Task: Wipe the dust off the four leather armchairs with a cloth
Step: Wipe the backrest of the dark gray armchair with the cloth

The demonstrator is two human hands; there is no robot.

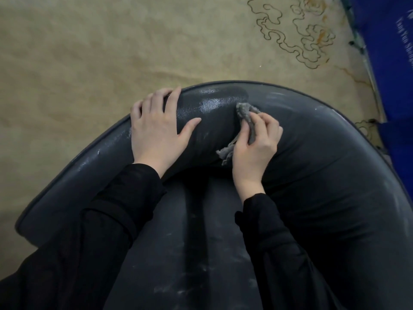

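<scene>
On beige carpet (100, 45), dusty armchair (324, 157) bears left hand (156, 133), fingers (173, 97) spread; right hand (254, 148) pinches cloth (244, 111).

The left hand (156, 128) lies flat with fingers spread and thumb extended, the right hand (257, 145) curls its fingers around a cloth (245, 113), and both black-sleeved forearms (125, 198) reach forward, roughly parallel.

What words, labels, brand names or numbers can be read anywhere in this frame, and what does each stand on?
Blue panel at the right edge: one line of white lettering runs down it, cut off by the frame edge and too blurred to read.
Armchair, cloth and carpet: no text, label or number shows; the carpet bears only a curly line pattern.
</scene>
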